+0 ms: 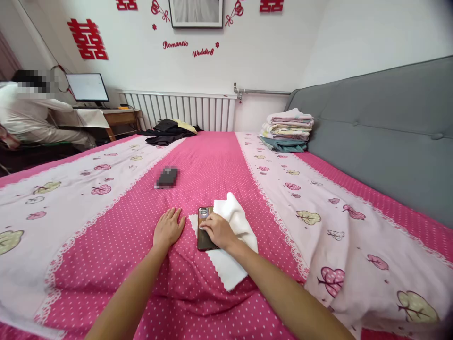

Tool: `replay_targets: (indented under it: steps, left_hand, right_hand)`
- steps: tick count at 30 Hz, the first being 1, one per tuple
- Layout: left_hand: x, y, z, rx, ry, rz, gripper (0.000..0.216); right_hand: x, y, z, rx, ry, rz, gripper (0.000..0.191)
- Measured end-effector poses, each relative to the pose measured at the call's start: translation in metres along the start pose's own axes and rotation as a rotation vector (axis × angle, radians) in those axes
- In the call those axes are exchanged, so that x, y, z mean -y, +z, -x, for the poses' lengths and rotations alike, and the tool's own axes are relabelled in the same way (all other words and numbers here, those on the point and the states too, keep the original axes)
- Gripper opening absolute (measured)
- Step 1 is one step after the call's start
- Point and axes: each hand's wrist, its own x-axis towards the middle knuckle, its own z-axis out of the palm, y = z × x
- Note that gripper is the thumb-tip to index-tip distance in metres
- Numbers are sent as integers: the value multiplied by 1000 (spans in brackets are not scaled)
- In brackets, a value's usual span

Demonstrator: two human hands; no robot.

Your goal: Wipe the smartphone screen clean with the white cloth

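The right hand (216,230) presses flat, fingers together, on a dark brown rectangular phone (204,231) that lies on a white pinked-edge cloth (230,264) on the pink polka-dot bed sheet (212,160). The left hand (168,229) rests just beside it, palm down, fingers spread, holding nothing. No containers show. Open sheet lies ahead; a blurred dark object (167,177) sits well apart, folded pastel linens (287,130) by the grey padded headboard (382,132).

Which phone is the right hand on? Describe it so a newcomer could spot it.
Start at the pink bedsheet and go down its dotted centre strip to the white cloth near the bottom. The phone lies on the cloth's left edge, back up, under the right hand, with the left hand flat on the sheet beside it. It is brown with a round camera, unlike the dark object farther up, which lies on bare sheet.
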Motion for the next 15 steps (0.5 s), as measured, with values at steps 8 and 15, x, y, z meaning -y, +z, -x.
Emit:
replay_targets:
  steps: [8,15]
  left_hand:
    - [1,1,0,2,-9,4,53]
    - [0,-1,1,10,-12,10,53]
  right_hand:
    - [-12,-6,0,-61,182,26,22]
    - [-4,-14,10,-6,236,53,23]
